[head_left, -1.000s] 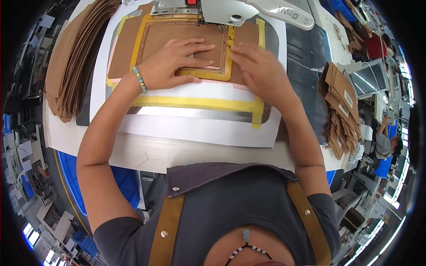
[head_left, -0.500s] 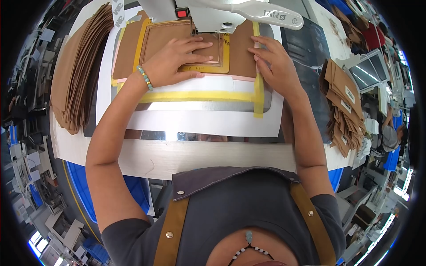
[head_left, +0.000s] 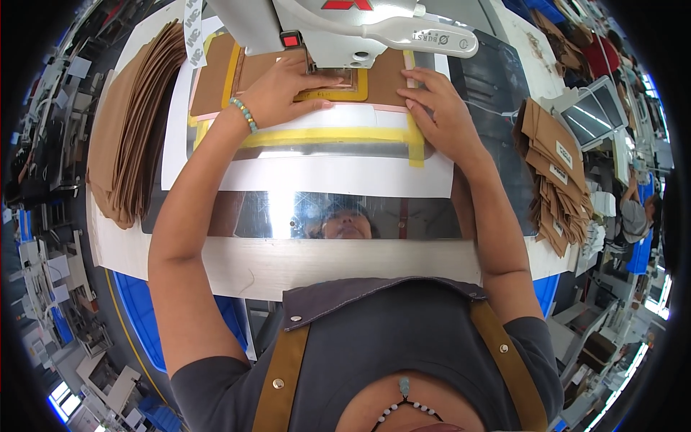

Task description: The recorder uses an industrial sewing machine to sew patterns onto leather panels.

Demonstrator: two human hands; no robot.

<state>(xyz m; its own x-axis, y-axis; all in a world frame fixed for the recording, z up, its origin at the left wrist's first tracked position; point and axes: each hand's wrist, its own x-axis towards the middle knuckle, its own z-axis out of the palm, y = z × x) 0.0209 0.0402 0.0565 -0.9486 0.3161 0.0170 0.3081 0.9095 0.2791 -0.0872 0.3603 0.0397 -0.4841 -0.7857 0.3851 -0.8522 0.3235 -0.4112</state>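
A brown panel (head_left: 394, 84) lies on a white sheet (head_left: 345, 175) under the sewing machine head (head_left: 337, 37). On the panel sits a yellow rectangular template frame (head_left: 363, 88), its far part hidden by the machine. My left hand (head_left: 285, 95) lies flat over the frame's near left part, fingers stretched close to the needle area. My right hand (head_left: 440, 115) rests with fingers apart at the panel's right edge, on the yellow tape strip (head_left: 416, 147). Neither hand grips anything. Another yellow tape strip runs across the sheet in front of the panel.
A tall stack of brown panels (head_left: 133, 137) stands at the left. More brown pieces with white labels (head_left: 558, 169) are piled at the right, near a tilted screen (head_left: 592, 115). A shiny metal plate (head_left: 288, 209) shows at the table's near side. A blue bin (head_left: 140, 309) is below.
The sheet, panel and frame have slid away from me under the machine head, both hands moving along on them. More of the shiny plate shows in front.
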